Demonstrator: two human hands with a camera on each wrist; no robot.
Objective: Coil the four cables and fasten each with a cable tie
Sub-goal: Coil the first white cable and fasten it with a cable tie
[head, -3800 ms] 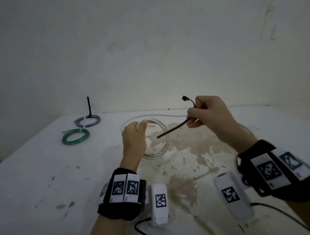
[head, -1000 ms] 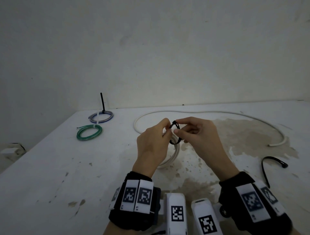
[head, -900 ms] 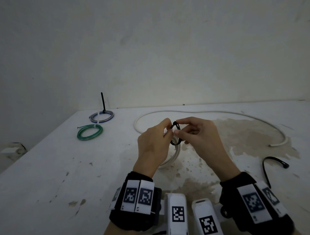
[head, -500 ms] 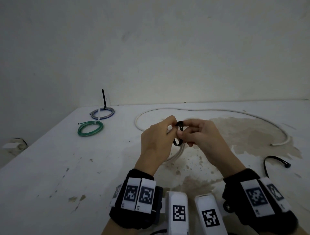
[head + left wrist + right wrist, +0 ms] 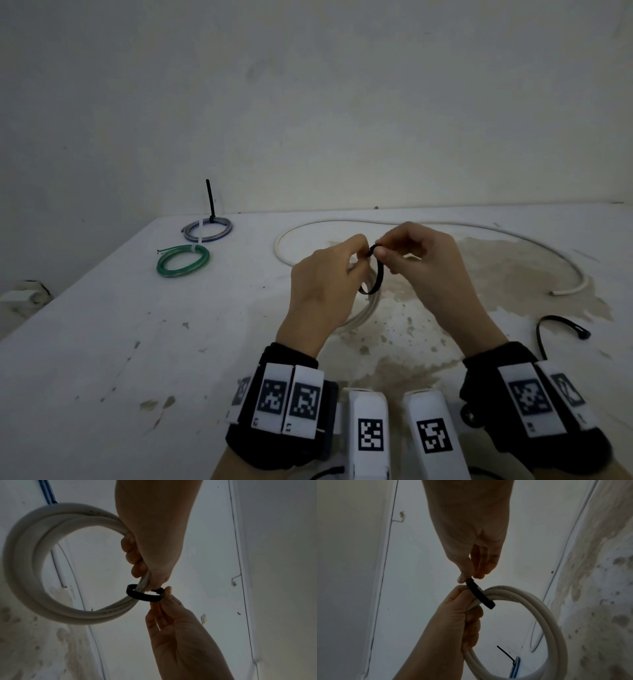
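White cable coil (image 5: 363, 310), springy and stiff-looking, is lifted over the near table in our left hand (image 5: 322, 284) gripping its bundled turns, while our right hand (image 5: 424, 263) pinches the thin black tie (image 5: 375, 277) looped there, tied coils lying far left.

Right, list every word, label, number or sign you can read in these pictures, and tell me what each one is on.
No readable words or numbers anywhere.
Square black-and-white coded markers, not text: on the left wristband, the right wristband and the two white wrist camera housings.
Faint print runs along the white cable coil near the black cable tie: too blurred to read.
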